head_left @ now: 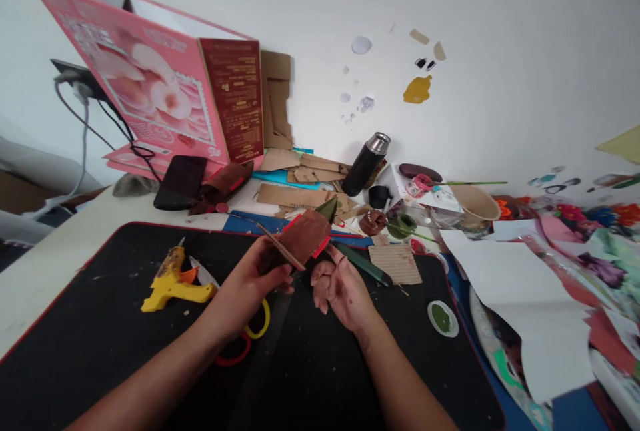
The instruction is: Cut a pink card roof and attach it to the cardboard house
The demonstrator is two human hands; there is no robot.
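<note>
My left hand [255, 278] is closed on a brown piece of card or felt [303, 238] with a thin stick along its edge, lifted above the black mat [100, 338]. A small green point [329, 208] and a red edge show at the piece's far side. My right hand [340, 284] hovers just right of it, palm up, fingers loosely curled, holding nothing. Under my left wrist lie scissors with a yellow and a red ring handle [250, 338].
A yellow glue gun [173, 281] lies on the mat's left. A pink box [165, 91], a phone [181, 181], cardboard scraps [295, 178], a black flask [367, 163], a paper cup [477, 204] and a corrugated piece [397, 264] crowd the back. Loose white paper [525, 304] covers the right.
</note>
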